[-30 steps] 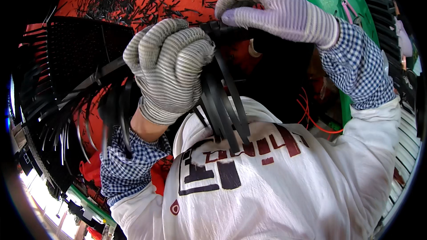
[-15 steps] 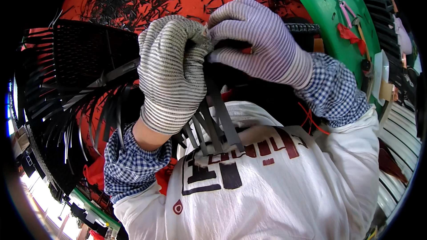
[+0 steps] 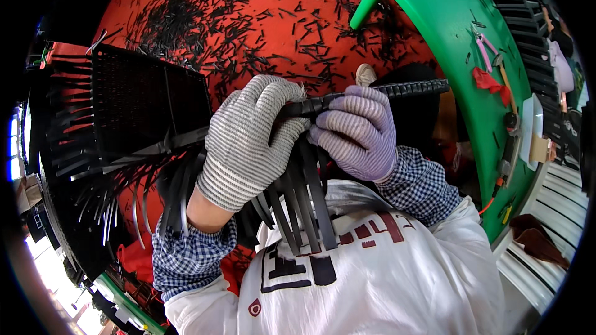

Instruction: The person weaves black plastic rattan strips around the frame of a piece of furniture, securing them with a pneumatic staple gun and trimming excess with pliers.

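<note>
Far left: black woven panel (image 3: pixel 133 93), loose strip ends (image 3: pixel 105 201) fanning out below it. These could snag the left sleeve (image 3: pixel 192 260) if that arm swings out, since they stick out so close to it.

Left hand (image 3: pixel 251 142), gloved: fingers bent, thumb closed up toward them, pinching the black rim (image 3: pixel 410 88). Rim sits between and under both hands, in front of the chest, its wrapped end running out right. If the pinch slackens, the wrapping here could loosen; smooth-looking strip against glove knit could slip.

Below the hands, flat strips (image 3: pixel 304 192) hang against the white shirt (image 3: pixel 372 267). They overlap, so a wrong one could get caught or twisted.

Right hand (image 3: pixel 360 130), gloved: fingers curled closed over the rim, just beside the left; whether the tips also pinch a strip, can't tell. Hard tug could crease a strip or tilt the rim, as its right end has no hand on it. That end is near the green table (image 3: pixel 434 18) and could knock its edge.
</note>
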Tool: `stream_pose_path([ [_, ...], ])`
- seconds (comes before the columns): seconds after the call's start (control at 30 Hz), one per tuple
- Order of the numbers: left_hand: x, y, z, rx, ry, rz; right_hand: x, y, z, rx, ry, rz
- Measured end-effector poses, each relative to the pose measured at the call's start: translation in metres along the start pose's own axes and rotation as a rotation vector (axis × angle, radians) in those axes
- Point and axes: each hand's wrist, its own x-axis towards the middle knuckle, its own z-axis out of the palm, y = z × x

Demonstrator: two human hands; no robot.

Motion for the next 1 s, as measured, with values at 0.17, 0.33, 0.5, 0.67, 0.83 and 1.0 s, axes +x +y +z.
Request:
stream_pose_path([
  [0.17,0.007,0.007,0.003,-0.026,-0.007,-0.014,-0.006,0.001,-0.01,-0.022,-0.024,-0.007],
  [0.33,0.013,0.014,0.006,0.009,-0.047,-0.116,-0.007,0.003,-0.012,-0.019,-0.027,-0.006],
  [0.5,0.017,0.017,0.009,-0.065,-0.043,-0.085,-0.01,0.004,-0.012,-0.018,0.013,-0.005],
  [0.67,0.017,0.017,0.012,-0.029,-0.036,-0.031,-0.014,0.004,-0.013,-0.013,0.0,0.007],
  [0.83,0.012,0.016,0.014,-0.027,-0.037,-0.071,-0.015,0.002,-0.013,-0.018,-0.021,-0.003],
  [1.0,0.016,0.026,0.009,-0.057,-0.067,-0.217,-0.019,-0.002,-0.014,-0.018,0.013,0.022],
])
